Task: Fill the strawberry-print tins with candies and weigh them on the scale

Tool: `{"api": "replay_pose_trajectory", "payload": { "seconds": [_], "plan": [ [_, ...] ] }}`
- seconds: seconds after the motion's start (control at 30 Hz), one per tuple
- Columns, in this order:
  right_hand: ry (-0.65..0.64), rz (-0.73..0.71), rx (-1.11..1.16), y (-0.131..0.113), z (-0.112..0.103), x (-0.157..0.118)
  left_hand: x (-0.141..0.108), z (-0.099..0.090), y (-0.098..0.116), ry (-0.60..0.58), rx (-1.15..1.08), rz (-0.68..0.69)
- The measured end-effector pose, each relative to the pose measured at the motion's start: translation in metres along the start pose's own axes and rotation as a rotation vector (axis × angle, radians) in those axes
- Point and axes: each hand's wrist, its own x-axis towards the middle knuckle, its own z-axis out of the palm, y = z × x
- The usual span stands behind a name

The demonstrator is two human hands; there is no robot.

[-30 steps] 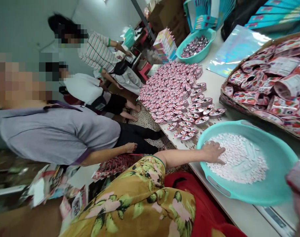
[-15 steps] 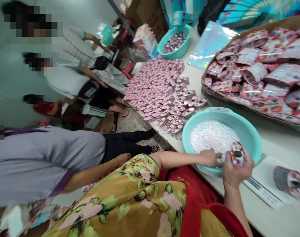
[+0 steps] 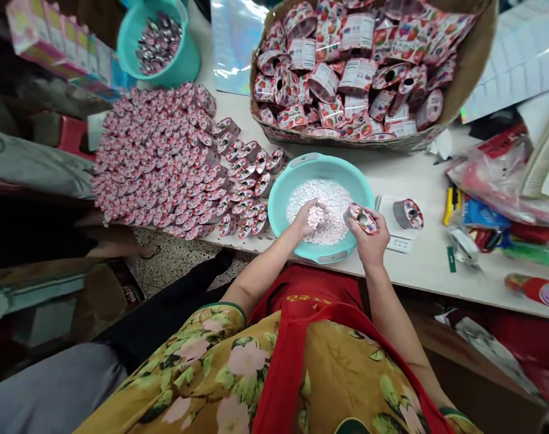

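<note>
A round turquoise basin (image 3: 283, 181) holds many small pale pink-white pieces (image 3: 335, 193). Over its middle, my left hand (image 3: 305, 218) is cupped round a heap of these pieces. At the basin's right rim my right hand (image 3: 372, 238) grips a red and white printed packet (image 3: 363, 218), its dark round opening facing up. Just right of that hand, a similar packet (image 3: 408, 214) rests on a white scale (image 3: 398, 243).
Behind the basin is a carton (image 3: 346, 140) full of printed packets. Many standing packets (image 3: 161, 157) cover the table's left side, near a second turquoise basin (image 3: 190, 63). Plastic-wrapped items (image 3: 486, 220) lie at right. A person's grey clothing (image 3: 61, 386) shows lower left.
The view has swung to the right, bringing the table's right side into sight. My left hand now shows a heap of pieces in its palm; my right hand still grips the packet.
</note>
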Motion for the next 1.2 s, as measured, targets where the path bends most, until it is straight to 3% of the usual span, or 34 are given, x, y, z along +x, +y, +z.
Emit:
{"api": "replay_pose_trajectory", "payload": {
  "seconds": [0.1,0.2,0.3,0.4,0.73,1.2],
  "plan": [
    [-0.105,-0.041,-0.148,0.000,0.002,-0.007,-0.015,0.017,0.010,-0.051,-0.081,0.052],
    [-0.242,-0.082,-0.249,0.000,0.016,-0.015,-0.040,0.034,0.013,-0.089,-0.028,0.301],
    [-0.320,-0.062,-0.262,-0.004,0.035,-0.023,-0.051,0.045,0.007,-0.035,0.045,0.572],
    [-0.324,-0.059,-0.293,-0.008,0.047,-0.025,-0.046,0.048,0.000,0.037,0.062,0.690],
    [-0.305,-0.001,-0.413,-0.014,0.047,-0.020,-0.031,0.054,0.005,0.127,0.071,0.623],
    [-0.317,0.009,-0.396,-0.016,0.043,-0.008,-0.030,0.064,0.010,0.075,0.126,0.599]
  ]
}}
